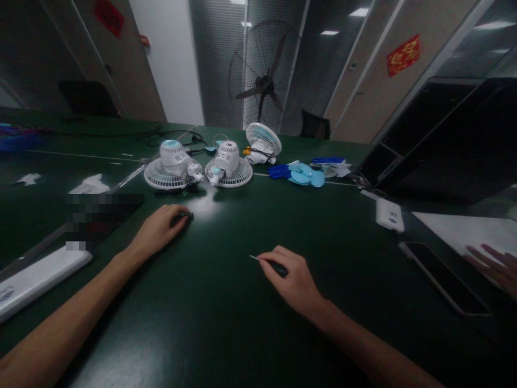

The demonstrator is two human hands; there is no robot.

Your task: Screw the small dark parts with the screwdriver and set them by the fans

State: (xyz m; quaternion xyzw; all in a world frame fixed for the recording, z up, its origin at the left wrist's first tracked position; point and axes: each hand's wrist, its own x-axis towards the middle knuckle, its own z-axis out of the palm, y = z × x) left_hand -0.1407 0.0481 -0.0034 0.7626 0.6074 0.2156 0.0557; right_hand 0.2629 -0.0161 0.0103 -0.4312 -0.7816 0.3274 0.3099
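Head view: dark-green tabletop (pixel 210 328) is filling lower frame; black wire-caged fan (pixel 264 85) standing upper centre. Right hand (pixel 294 277) is pinching slim black-handled metal-tipped tool (pixel 279 268), centre, pointing left, long axis sloping slightly down rightward. Left hand (pixel 157 227), centre-left, is gripping small black part (pixel 180 216).

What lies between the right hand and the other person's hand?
In the head view: from the right hand, green tabletop, then a dark-screened phone.

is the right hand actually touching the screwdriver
Touching: the head view shows the right hand gripping the screwdriver by its dark handle, the thin metal shaft jutting out past the fingertips.
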